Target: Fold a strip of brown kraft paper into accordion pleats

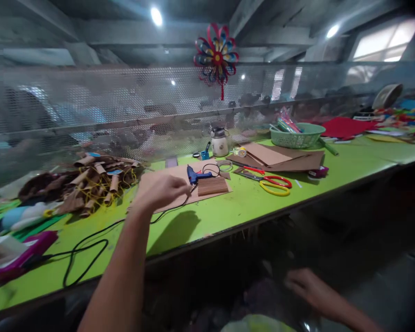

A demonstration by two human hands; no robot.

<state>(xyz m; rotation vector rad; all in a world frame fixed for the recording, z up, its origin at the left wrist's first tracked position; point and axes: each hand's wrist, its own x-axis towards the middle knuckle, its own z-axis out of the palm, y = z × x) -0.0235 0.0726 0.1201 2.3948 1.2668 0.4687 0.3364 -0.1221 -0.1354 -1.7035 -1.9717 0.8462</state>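
Note:
My left hand (168,190) is over the cardboard sheet (151,180), its fingers curled and pressed together. Its fingertips meet the black cord (173,209) beside a blue glue gun (198,175); whether they grip the cord I cannot make out. The glue gun lies just beyond them, behind a brown wood-grain block (212,186). Lower down, in front of the table edge, my right hand (306,288) is smeared by motion, and its fingers do not show clearly.
Red-and-yellow-handled scissors (275,184) lie right of the block. Behind them are brown cardboard pieces (276,156) and a green basket (293,138). Brown paper rolls (100,177) are heaped at left. The cord runs to a purple power strip (24,258). A pinwheel (217,57) hangs above.

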